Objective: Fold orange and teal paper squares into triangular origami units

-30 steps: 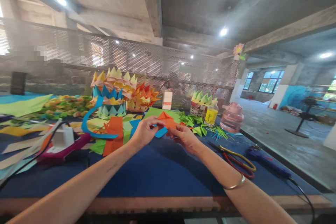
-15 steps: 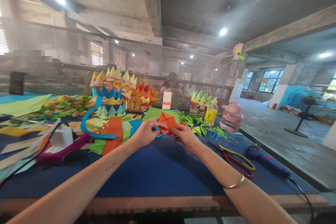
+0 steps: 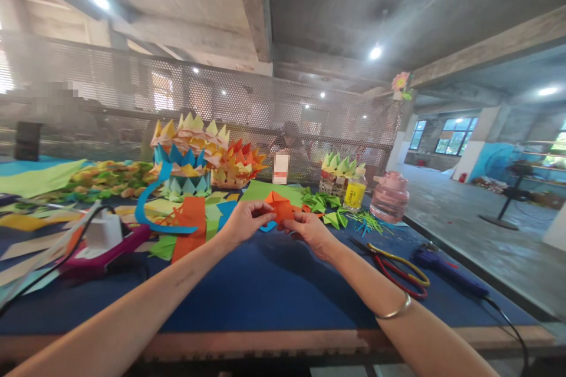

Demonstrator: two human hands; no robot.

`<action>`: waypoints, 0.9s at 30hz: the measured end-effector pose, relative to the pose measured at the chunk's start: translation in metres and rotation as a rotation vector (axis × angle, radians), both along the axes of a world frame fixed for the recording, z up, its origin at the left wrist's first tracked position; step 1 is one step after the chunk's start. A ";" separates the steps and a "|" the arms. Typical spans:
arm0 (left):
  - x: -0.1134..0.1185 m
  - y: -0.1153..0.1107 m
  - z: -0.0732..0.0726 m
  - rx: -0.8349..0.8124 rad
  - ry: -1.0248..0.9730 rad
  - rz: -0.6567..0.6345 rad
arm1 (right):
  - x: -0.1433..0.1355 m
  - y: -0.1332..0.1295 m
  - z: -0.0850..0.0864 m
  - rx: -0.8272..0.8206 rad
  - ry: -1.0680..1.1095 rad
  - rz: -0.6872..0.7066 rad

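Above the blue-covered table, both my hands pinch a piece of folded orange paper (image 3: 281, 206). My left hand (image 3: 247, 222) is closed on its left edge, thumb and index finger pressed together. My right hand (image 3: 312, 232) grips the lower right side, thumb in front; some of its fingers are hidden behind the paper. Just beyond lies a green paper sheet (image 3: 274, 189). Flat to the left are an orange paper strip (image 3: 193, 225) and a curled blue paper strip (image 3: 148, 218). Folded green paper pieces (image 3: 317, 200) lie to the right of the orange paper.
On the right are scissors (image 3: 400, 271), a corded blue tool (image 3: 451, 271), a pink water jug (image 3: 390, 197) and a yellow-labelled bottle (image 3: 354, 193). Paper crowns (image 3: 190, 144) stand at the back left, before a mesh partition (image 3: 247, 100). A magenta power strip (image 3: 106, 256) sits at left.
The orange paper has changed shape and looks smaller, its right side folded in. My right hand has shifted slightly left; my left hand stays nearly in place.
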State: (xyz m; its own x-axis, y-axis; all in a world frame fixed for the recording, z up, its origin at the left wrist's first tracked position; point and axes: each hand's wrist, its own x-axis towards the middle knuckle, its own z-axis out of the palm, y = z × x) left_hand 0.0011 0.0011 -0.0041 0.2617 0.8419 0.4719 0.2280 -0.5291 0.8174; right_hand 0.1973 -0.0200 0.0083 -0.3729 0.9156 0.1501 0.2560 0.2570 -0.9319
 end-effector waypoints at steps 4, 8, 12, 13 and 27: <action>-0.001 0.003 -0.002 -0.004 0.067 -0.016 | -0.001 -0.002 0.001 0.016 -0.024 0.010; 0.000 0.005 -0.004 0.023 0.079 -0.007 | -0.002 -0.003 0.001 0.044 -0.048 0.016; 0.001 0.005 -0.006 0.047 0.086 0.007 | -0.003 -0.003 0.000 0.065 -0.064 0.022; 0.001 0.005 -0.006 0.052 0.087 0.012 | -0.003 -0.003 -0.001 0.067 -0.068 0.023; 0.002 0.005 -0.009 0.123 0.095 0.082 | -0.003 -0.001 -0.003 0.088 -0.100 0.031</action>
State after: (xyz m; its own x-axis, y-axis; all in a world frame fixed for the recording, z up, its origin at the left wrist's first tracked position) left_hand 0.0035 0.0058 -0.0135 0.2432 0.7993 0.5495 0.3474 -0.6007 0.7200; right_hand 0.1944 -0.0212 0.0054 -0.4178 0.8883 0.1905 0.3371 0.3463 -0.8755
